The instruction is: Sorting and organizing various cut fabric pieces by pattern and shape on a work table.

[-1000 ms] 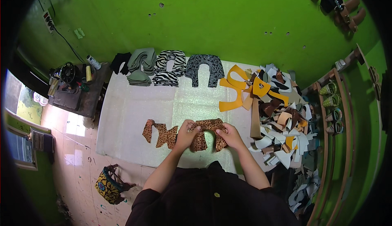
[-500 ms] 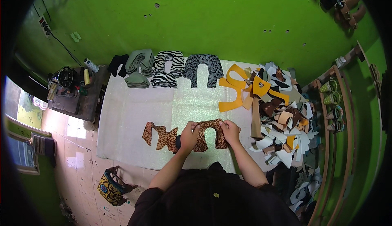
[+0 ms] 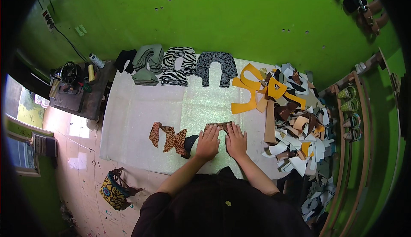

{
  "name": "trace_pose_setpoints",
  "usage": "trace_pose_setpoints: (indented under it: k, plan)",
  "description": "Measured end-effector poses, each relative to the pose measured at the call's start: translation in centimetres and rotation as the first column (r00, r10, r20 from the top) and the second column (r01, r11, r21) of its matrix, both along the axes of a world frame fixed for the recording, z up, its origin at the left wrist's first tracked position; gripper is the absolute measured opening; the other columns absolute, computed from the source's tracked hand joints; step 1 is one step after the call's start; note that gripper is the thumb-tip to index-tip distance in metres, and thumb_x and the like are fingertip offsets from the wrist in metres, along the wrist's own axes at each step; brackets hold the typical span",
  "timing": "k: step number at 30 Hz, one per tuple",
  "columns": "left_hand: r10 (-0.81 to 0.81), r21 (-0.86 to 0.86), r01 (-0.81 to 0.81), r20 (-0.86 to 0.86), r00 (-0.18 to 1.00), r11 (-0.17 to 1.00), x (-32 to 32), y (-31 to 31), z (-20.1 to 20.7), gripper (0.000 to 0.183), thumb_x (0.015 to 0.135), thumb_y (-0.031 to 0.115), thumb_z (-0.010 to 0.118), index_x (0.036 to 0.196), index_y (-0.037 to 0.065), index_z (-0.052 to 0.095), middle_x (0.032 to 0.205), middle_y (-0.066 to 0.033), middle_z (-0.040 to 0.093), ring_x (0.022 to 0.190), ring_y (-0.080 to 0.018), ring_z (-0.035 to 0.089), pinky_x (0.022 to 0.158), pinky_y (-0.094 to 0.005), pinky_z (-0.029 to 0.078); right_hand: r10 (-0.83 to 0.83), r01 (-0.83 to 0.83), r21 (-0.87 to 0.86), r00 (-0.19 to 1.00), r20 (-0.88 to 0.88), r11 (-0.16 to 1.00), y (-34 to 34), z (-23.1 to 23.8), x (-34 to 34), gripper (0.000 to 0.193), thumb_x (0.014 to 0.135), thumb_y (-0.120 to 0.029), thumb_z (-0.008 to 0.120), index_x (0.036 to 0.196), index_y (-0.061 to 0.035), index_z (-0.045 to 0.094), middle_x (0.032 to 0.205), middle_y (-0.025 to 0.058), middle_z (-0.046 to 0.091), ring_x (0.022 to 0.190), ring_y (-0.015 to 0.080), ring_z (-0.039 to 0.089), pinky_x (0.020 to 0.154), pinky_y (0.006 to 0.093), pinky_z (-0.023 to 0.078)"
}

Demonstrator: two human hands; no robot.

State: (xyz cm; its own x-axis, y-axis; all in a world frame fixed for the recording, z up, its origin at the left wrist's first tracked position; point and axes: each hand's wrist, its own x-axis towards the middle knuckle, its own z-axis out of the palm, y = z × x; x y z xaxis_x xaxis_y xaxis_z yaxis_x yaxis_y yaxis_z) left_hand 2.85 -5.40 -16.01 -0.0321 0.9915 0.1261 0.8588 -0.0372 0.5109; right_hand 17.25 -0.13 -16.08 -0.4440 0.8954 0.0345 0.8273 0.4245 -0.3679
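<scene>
On the pale table, a leopard-print cut piece [image 3: 218, 126] lies beneath both my hands, only its upper edge showing. My left hand [image 3: 208, 145] rests flat on its left part, fingers straight. Beside it, my right hand [image 3: 236, 141] is flat on the right part, fingers stretched out. The hands cover the rest, so I cannot tell whether it is folded. To the left lie more leopard-print pieces [image 3: 174, 140], one with a curved cutout, and a black piece [image 3: 190, 144] next to my left wrist.
Along the back sit black pieces [image 3: 125, 60], grey-green stacks [image 3: 147, 58], zebra-print pieces [image 3: 174, 78] and a dark patterned U-shaped piece [image 3: 217, 58]. Yellow cutouts [image 3: 243, 107] adjoin a heap of scraps [image 3: 295, 134] at right. A machine with a wheel [image 3: 69, 72] stands left; a patterned bag [image 3: 113, 192] is on the floor.
Both hands have gone from gripping the leopard-print U-shaped piece by its top to lying flat on it with fingers extended. Its lower legs no longer show. The whole view has shifted slightly.
</scene>
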Motion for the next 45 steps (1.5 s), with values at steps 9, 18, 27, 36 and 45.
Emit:
trace_pose_setpoints:
  k: [9, 18, 27, 36, 45]
  plan:
    - [0.240, -0.007, -0.240, 0.060, 0.969, 0.971, -3.8, -1.9, 1.9, 0.045, 0.081, 0.021, 0.054, 0.124, 0.010, 0.046, 0.125, -0.0106, 0.048, 0.120, -0.0207, 0.041, 0.096, -0.0525, 0.022, -0.046, 0.049, -0.055, 0.998, 0.045, 0.997, -0.2, 0.7, -0.1, 0.049, 0.090, -0.033, 0.043, 0.136, -0.0156, 0.037, 0.144, 0.0121, 0.030, 0.133, 0.0345, 0.024, 0.103, 0.0618, 0.012]
    - [0.167, -0.074, -0.159, 0.124, 0.978, 0.985, -10.3, -7.0, 4.0, 0.032, 0.066, 0.004, 0.060, 0.094, 0.018, 0.064, 0.094, -0.0019, 0.055, 0.098, -0.0200, 0.050, 0.082, -0.0397, 0.026, 0.023, -0.017, 0.025, 0.969, -0.248, 1.000, -1.2, 4.2, -2.5, 0.038, 0.086, -0.030, 0.050, 0.119, -0.0115, 0.051, 0.133, 0.0143, 0.038, 0.126, 0.0364, 0.029, 0.101, 0.0630, 0.012]
    - [-0.061, -0.078, 0.075, 0.173, 0.983, 0.994, -11.1, -6.0, 8.1, 0.020, 0.073, 0.006, 0.060, 0.084, 0.020, 0.071, 0.073, -0.0020, 0.054, 0.074, -0.0222, 0.056, 0.068, -0.0374, 0.041, 0.123, -0.110, 0.056, 0.917, -0.379, 0.992, -1.6, 7.6, -3.5, 0.032, 0.077, -0.015, 0.059, 0.109, -0.0097, 0.057, 0.120, 0.0126, 0.047, 0.117, 0.0324, 0.037, 0.100, 0.0475, 0.025]
    - [-0.311, 0.227, 0.281, 0.109, 0.944, 0.933, -9.1, -4.0, 17.9, 0.023, 0.064, 0.010, 0.069, 0.080, 0.026, 0.072, 0.090, -0.0026, 0.050, 0.093, -0.0241, 0.048, 0.081, -0.0365, 0.036, 0.258, -0.276, 0.069, 0.738, -0.624, 0.959, 0.6, 14.2, -4.1, 0.029, 0.075, -0.013, 0.059, 0.103, -0.0080, 0.060, 0.116, 0.0111, 0.053, 0.114, 0.0290, 0.044, 0.099, 0.0433, 0.029]
    - [-0.408, 0.243, 0.351, 0.248, 0.879, 0.904, -7.5, -3.5, 17.4, 0.026, 0.065, 0.011, 0.072, 0.082, 0.030, 0.073, 0.095, -0.0010, 0.047, 0.098, -0.0231, 0.043, 0.088, -0.0349, 0.029, 0.251, -0.799, -0.515, 0.592, -0.766, 0.310, 1.8, 14.0, -2.9, 0.028, 0.073, -0.008, 0.063, 0.100, -0.0048, 0.056, 0.113, 0.0079, 0.054, 0.120, 0.0196, 0.042, 0.103, 0.0350, 0.027]
